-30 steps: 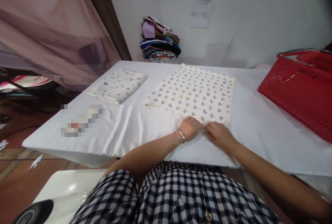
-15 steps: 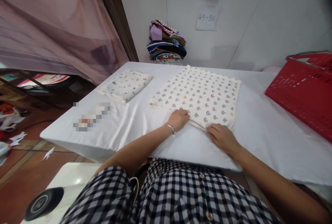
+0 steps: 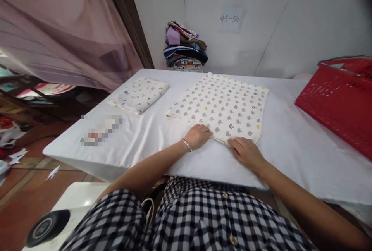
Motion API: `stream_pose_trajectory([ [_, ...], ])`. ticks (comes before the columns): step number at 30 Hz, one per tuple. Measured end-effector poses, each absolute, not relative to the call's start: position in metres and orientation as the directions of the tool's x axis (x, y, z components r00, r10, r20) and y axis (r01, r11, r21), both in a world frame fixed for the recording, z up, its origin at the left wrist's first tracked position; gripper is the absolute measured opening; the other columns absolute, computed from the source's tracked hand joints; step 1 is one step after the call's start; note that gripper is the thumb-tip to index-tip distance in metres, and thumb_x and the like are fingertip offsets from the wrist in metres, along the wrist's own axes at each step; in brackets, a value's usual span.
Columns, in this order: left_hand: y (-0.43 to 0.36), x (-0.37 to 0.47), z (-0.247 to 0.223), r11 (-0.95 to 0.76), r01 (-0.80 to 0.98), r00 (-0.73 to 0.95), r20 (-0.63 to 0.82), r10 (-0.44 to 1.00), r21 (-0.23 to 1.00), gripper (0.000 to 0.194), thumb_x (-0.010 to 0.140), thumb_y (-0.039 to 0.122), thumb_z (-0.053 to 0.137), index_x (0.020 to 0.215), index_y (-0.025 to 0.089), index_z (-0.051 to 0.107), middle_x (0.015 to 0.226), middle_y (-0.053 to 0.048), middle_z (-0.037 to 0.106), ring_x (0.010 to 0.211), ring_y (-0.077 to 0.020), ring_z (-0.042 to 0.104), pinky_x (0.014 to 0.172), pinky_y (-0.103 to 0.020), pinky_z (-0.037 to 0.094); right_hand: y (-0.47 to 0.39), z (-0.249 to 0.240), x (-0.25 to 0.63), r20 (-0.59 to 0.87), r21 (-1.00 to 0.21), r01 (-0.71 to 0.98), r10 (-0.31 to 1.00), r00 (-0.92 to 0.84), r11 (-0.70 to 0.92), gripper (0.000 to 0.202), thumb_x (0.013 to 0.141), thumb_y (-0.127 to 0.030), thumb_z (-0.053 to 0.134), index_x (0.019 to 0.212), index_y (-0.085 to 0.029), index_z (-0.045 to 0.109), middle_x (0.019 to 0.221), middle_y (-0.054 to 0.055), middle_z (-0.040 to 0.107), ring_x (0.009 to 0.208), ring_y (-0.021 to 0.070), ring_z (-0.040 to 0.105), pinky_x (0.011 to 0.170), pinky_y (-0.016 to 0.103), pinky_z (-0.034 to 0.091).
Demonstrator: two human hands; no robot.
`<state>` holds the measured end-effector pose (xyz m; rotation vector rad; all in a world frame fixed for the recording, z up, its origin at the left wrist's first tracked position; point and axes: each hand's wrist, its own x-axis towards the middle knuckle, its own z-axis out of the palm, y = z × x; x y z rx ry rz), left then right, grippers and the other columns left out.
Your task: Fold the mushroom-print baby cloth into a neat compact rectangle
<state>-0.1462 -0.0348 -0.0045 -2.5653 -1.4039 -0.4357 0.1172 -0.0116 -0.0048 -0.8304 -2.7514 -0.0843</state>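
Note:
A cream cloth [image 3: 222, 105] printed with grey and a few coloured mushroom-like shapes lies folded flat on the white-covered table. At its near edge, my left hand [image 3: 199, 135] grips the layers, fingers bent over the fabric; a silver bracelet is on that wrist. A short way to the right, my right hand [image 3: 245, 151] pinches the same edge near the right corner. The thumbs are mostly hidden. Further left, a second folded cream cloth [image 3: 139, 95] with small dark prints lies apart from both hands.
A red plastic basket [image 3: 340, 100] stands on the right of the white tablecloth [image 3: 290, 158]. Behind the table is a stack of folded clothes [image 3: 186, 47] against the wall. A blurred-out item [image 3: 100, 131] lies at the left; a white stool-like surface [image 3: 78, 196] is below.
The view has shifted slightly, moving everything a little left in the picture. Both hands stay on the cloth's near edge, and the right one has drawn marginally in along it.

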Motion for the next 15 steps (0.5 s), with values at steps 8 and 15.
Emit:
stream_pose_trajectory([
  [8,-0.027,-0.117,-0.020,-0.595,0.804,0.568,0.322,0.757,-0.020,0.018,0.089,0.031,0.049,0.093,0.021,0.063,0.093,-0.003,0.063,0.089,-0.0160,0.053,0.077,-0.030,0.040,-0.012,-0.009,0.111,0.325,0.024,0.535,0.500,-0.803,0.844,0.030,0.092,-0.025,0.037,0.105,-0.015,0.062,0.088,0.010,0.059,0.075,0.0195,0.052,0.064,0.031,0.040],
  [15,-0.026,-0.142,-0.025,-0.554,0.833,0.526,0.339,0.780,-0.018,0.021,0.092,0.026,0.044,0.091,0.022,0.064,0.097,-0.003,0.064,0.092,-0.0136,0.054,0.077,-0.028,0.041,-0.008,-0.019,0.115,0.366,-0.031,0.493,0.469,-0.804,0.869,0.028,0.091,-0.025,0.038,0.101,-0.018,0.063,0.089,0.010,0.059,0.076,0.0195,0.055,0.065,0.032,0.043],
])
